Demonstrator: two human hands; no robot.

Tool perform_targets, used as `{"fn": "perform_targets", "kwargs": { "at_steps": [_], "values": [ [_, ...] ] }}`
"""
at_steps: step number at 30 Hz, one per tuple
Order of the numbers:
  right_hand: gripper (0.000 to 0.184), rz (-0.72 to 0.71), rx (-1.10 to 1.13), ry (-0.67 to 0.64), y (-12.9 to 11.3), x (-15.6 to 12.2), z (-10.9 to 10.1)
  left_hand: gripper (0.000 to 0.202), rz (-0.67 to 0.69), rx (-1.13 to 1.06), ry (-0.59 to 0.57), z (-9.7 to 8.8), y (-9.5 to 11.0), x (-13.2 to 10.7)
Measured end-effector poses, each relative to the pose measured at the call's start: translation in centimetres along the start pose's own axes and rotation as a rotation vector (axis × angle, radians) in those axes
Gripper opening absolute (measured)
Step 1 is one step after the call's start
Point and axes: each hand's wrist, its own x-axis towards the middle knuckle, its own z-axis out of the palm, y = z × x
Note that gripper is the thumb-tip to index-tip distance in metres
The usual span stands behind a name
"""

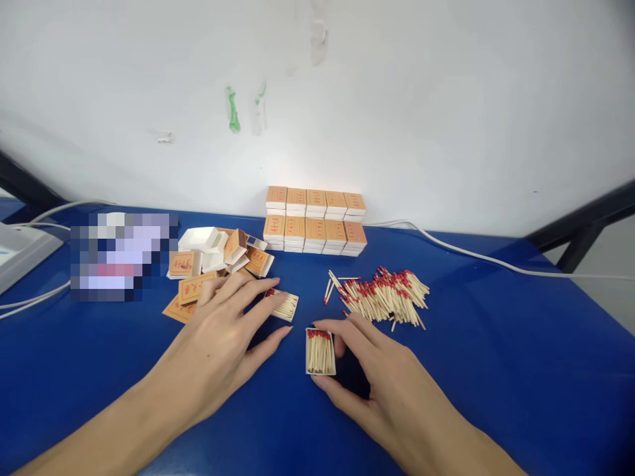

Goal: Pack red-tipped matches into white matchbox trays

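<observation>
A small white tray full of red-tipped matches (pixel 320 352) lies on the blue table near the middle. My right hand (pixel 377 377) curls round its right side, thumb at the near end and fingertips at the far end, gripping it. My left hand (pixel 225 337) lies flat and spread on the table, fingertips reaching toward a second match-filled tray (pixel 286 306) and the loose sleeves to its left. A heap of loose matches (pixel 384 296) lies just beyond my right hand.
Orange matchboxes (pixel 315 221) stand stacked in two rows against the white wall. Empty white trays and orange sleeves (pixel 215 254) lie jumbled at the left. White cables (pixel 471 254) run along the table's back. A blurred patch sits far left.
</observation>
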Motion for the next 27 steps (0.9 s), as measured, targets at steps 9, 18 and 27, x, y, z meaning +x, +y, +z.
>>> {"fn": "perform_targets", "kwargs": {
  "at_steps": [9, 18, 27],
  "values": [
    [0.041, -0.009, -0.008, 0.021, -0.1, 0.1, -0.2, 0.025, -0.032, -0.174, -0.043, 0.3, 0.7, -0.4],
    [0.042, -0.018, -0.001, 0.038, 0.0, 0.0, -0.1, 0.018, -0.09, -0.337, -0.066, 0.3, 0.9, -1.0],
    [0.043, -0.027, -0.048, -0.001, -0.2, 1.4, -0.4, 0.037, -0.11, -0.355, -0.064, 0.4, 0.8, -0.9]
  ]
}}
